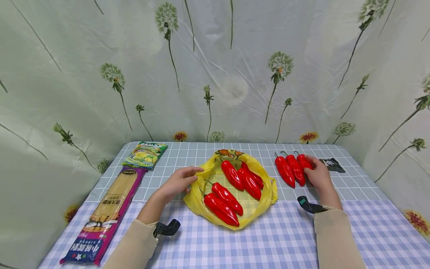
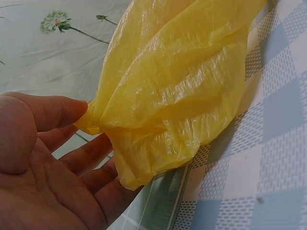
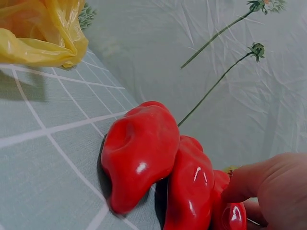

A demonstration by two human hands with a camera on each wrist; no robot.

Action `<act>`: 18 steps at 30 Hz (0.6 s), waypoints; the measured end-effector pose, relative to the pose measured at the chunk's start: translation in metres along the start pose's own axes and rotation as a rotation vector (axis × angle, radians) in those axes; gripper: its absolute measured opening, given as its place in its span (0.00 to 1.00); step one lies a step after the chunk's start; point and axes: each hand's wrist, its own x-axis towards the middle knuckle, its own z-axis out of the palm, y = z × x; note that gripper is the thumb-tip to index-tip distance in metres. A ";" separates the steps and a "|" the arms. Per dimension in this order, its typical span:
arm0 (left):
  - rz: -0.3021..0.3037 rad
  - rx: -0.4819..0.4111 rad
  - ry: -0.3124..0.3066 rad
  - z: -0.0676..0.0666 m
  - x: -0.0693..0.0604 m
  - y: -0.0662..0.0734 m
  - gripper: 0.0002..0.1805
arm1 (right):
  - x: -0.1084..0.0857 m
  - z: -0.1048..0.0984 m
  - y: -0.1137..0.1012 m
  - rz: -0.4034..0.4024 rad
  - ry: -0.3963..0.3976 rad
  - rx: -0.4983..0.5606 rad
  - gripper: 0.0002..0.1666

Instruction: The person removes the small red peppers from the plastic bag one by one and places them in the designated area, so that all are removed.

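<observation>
A yellow plastic bag (image 1: 193, 200) lies with its mouth spread wide, and several glossy red peppers (image 1: 226, 198) are inside. My left hand (image 1: 179, 182) is at the bag's left rim; in the left wrist view, its thumb and a finger pinch the edge of the yellow bag (image 2: 168, 96). To the right of the bag, three more red peppers lie side by side. My right hand (image 1: 320, 175) grips the rightmost red pepper (image 1: 303, 161) and partly hides it. The left pepper (image 3: 139, 153) and middle pepper (image 3: 192, 187) lie beside it, untouched.
A long purple-edged pack of noodles (image 1: 107, 209) lies along the table's left side. Behind it is a green and yellow packet (image 1: 145, 154). A small black packet (image 1: 332, 165) lies beyond my right hand. A flower-printed curtain (image 1: 235, 74) hangs behind the table.
</observation>
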 end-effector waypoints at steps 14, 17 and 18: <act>0.010 -0.003 -0.009 -0.001 0.000 0.001 0.18 | -0.006 -0.001 -0.022 0.012 0.015 -0.034 0.32; 0.010 -0.006 -0.011 -0.001 0.000 0.000 0.18 | -0.010 -0.003 -0.031 0.019 -0.013 -0.032 0.33; 0.009 -0.007 -0.011 -0.001 0.000 0.000 0.18 | -0.012 -0.004 -0.034 0.013 -0.021 -0.028 0.33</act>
